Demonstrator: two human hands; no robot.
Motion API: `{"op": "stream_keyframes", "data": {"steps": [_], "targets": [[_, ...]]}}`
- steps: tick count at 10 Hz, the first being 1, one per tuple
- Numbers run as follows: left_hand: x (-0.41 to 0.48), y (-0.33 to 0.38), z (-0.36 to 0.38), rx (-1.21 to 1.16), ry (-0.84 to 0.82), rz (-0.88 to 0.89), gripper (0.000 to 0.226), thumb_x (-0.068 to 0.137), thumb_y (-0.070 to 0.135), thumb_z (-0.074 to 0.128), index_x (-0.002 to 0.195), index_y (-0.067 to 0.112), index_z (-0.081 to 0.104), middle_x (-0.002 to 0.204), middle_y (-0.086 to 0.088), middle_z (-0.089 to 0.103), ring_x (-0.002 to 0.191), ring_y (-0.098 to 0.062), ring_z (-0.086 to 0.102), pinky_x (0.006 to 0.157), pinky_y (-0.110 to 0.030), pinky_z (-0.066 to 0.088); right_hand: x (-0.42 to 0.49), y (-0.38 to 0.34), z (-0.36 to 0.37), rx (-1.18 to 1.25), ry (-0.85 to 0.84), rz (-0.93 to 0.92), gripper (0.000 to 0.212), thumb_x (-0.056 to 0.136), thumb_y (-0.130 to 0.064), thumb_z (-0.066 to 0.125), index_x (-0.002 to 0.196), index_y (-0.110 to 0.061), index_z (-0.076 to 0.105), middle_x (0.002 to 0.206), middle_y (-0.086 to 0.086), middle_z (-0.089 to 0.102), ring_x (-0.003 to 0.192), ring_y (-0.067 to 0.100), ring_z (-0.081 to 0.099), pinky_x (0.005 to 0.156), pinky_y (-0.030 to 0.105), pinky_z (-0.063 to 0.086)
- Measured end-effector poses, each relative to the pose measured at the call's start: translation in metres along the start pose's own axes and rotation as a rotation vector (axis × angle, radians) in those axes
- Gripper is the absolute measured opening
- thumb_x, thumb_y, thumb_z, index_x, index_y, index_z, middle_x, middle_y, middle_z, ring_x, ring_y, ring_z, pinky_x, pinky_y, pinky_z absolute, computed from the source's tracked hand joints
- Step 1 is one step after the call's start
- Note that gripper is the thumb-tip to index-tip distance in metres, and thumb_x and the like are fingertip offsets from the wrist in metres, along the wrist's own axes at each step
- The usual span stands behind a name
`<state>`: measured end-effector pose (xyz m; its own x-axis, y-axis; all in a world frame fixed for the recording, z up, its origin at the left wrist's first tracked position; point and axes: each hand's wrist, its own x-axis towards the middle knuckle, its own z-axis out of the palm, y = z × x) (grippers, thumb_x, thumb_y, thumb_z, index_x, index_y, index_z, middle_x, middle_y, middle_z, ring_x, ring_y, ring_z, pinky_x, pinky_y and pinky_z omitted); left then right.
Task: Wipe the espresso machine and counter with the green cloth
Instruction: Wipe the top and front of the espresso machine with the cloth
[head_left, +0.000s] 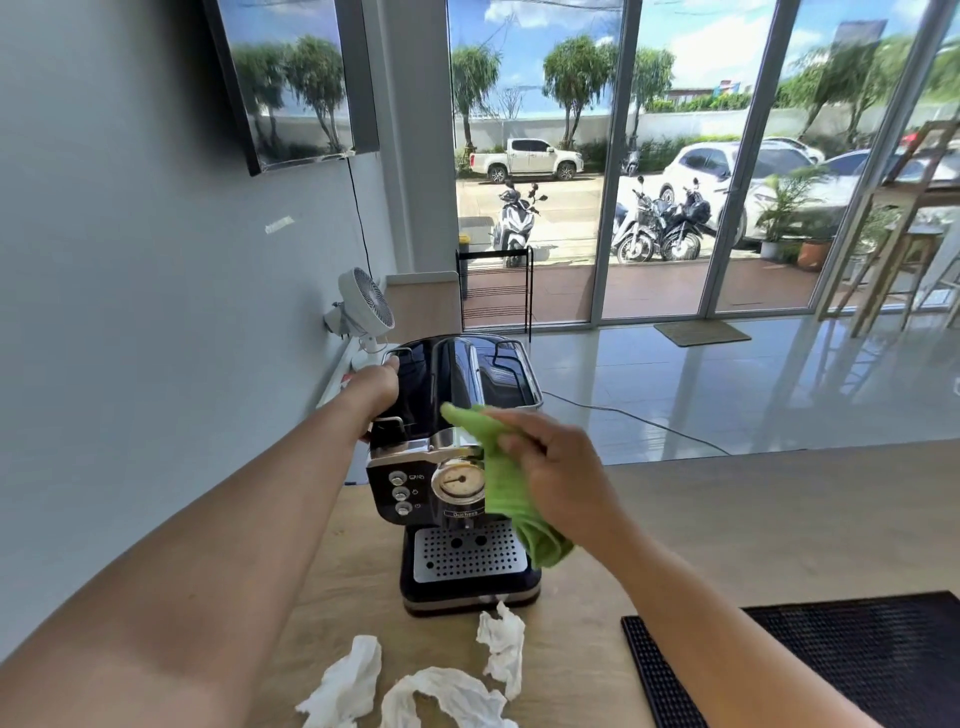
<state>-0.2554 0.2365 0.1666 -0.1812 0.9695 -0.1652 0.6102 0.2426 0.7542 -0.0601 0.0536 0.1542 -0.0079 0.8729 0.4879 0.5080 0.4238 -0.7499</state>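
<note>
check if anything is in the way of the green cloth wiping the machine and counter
Nothing before the espresso machine: the green cloth in the right hand lies against its front. On the counter, three crumpled white tissues lie before the drip tray, with a black mat at right.

One word can be read: "Duchess" is printed on a small plate (465, 514) (just below the round gauge (459, 481)) on the espresso machine (457, 467).
</note>
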Motion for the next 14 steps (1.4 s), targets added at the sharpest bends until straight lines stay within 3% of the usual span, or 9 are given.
{"op": "stream_keyframes", "data": {"steps": [1, 2, 3, 4, 6, 8, 10, 12, 14], "targets": [[-0.001, 0.004, -0.001, 0.0, 0.019, 0.012, 0.058, 0.105, 0.038, 0.026, 0.141, -0.005, 0.041, 0.145, -0.024, 0.045, 0.133, -0.04, 0.044, 0.106, -0.044, 0.039, 0.039, -0.014, -0.02, -0.016, 0.153, -0.011, 0.036, 0.098, -0.009, 0.052, 0.128, -0.025, 0.063, 0.113, -0.01, 0.065, 0.101, 0.016, 0.058, 0.087, 0.031, 0.049], [-0.001, 0.004, 0.0, -0.03, 0.028, 0.02, 0.056, 0.105, 0.035, 0.028, 0.14, -0.006, 0.042, 0.145, -0.025, 0.045, 0.133, -0.04, 0.044, 0.106, -0.044, 0.038, 0.066, -0.015, -0.007, -0.328, -0.028, -0.086, 0.037, 0.101, -0.018, 0.047, 0.138, -0.02, 0.054, 0.139, -0.001, 0.056, 0.123, 0.019, 0.048, 0.104, 0.037, 0.04], [0.002, 0.002, -0.001, -0.064, 0.01, -0.002, 0.059, 0.105, 0.038, 0.029, 0.141, -0.007, 0.04, 0.147, -0.025, 0.042, 0.135, -0.039, 0.041, 0.11, -0.044, 0.035, 0.061, -0.012, 0.024, -0.567, -0.291, 0.012, 0.038, 0.104, -0.025, 0.037, 0.139, -0.019, 0.05, 0.146, 0.006, 0.048, 0.126, 0.028, 0.052, 0.106, 0.042, 0.038], [0.009, -0.003, -0.002, -0.155, -0.011, -0.065, 0.076, 0.098, 0.056, 0.034, 0.151, 0.002, 0.028, 0.158, -0.017, 0.025, 0.146, -0.031, 0.025, 0.119, -0.04, 0.021, 0.046, -0.009, 0.036, -0.648, -0.182, -0.016, 0.035, 0.104, -0.023, 0.038, 0.135, -0.016, 0.05, 0.142, 0.008, 0.052, 0.122, 0.029, 0.056, 0.108, 0.041, 0.037], [0.018, -0.005, 0.002, -0.157, -0.035, -0.127, 0.076, 0.097, 0.058, 0.032, 0.152, 0.005, 0.024, 0.159, -0.016, 0.024, 0.145, -0.035, 0.023, 0.117, -0.047, 0.022, -0.001, 0.005, 0.019, -0.427, -0.143, -0.118, 0.045, 0.1, -0.014, 0.047, 0.145, -0.018, 0.046, 0.152, -0.001, 0.043, 0.139, 0.018, 0.04, 0.115, 0.033, 0.03], [-0.01, 0.007, -0.003, -0.045, -0.013, -0.027, 0.056, 0.105, 0.036, 0.025, 0.141, -0.005, 0.041, 0.144, -0.024, 0.046, 0.132, -0.04, 0.045, 0.107, -0.046, 0.04, 0.033, 0.005, 0.025, -0.315, -0.223, -0.112, 0.038, 0.104, -0.028, 0.039, 0.141, -0.028, 0.05, 0.152, -0.011, 0.041, 0.137, 0.011, 0.041, 0.113, 0.035, 0.032], [-0.013, 0.008, 0.0, -0.049, -0.018, -0.033, 0.057, 0.105, 0.04, 0.026, 0.142, 0.0, 0.041, 0.144, -0.022, 0.046, 0.13, -0.04, 0.047, 0.103, -0.048, 0.043, -0.003, 0.05, -0.009, -0.319, -0.107, -0.297, 0.042, 0.095, -0.011, 0.051, 0.134, -0.023, 0.06, 0.144, -0.011, 0.052, 0.134, 0.01, 0.047, 0.11, 0.032, 0.041], [0.011, -0.01, 0.0, -0.207, -0.084, -0.15, 0.095, 0.077, 0.075, 0.029, 0.149, 0.014, 0.031, 0.152, -0.015, 0.037, 0.136, -0.038, 0.038, 0.107, -0.057, 0.034, -0.006, 0.054, -0.02, -0.218, 0.19, -0.148, 0.033, 0.094, -0.003, 0.057, 0.121, -0.019, 0.068, 0.119, -0.006, 0.066, 0.103, 0.016, 0.065, 0.091, 0.034, 0.055], [0.007, -0.012, -0.001, -0.239, -0.143, -0.157, 0.091, 0.073, 0.078, 0.027, 0.141, 0.019, 0.043, 0.144, -0.017, 0.048, 0.124, -0.041, 0.052, 0.094, -0.06, 0.045, 0.012, 0.02, 0.024, -0.257, -0.138, -0.36, 0.031, 0.098, -0.02, 0.049, 0.123, -0.017, 0.067, 0.13, -0.002, 0.064, 0.123, 0.012, 0.056, 0.102, 0.039, 0.048]]}}
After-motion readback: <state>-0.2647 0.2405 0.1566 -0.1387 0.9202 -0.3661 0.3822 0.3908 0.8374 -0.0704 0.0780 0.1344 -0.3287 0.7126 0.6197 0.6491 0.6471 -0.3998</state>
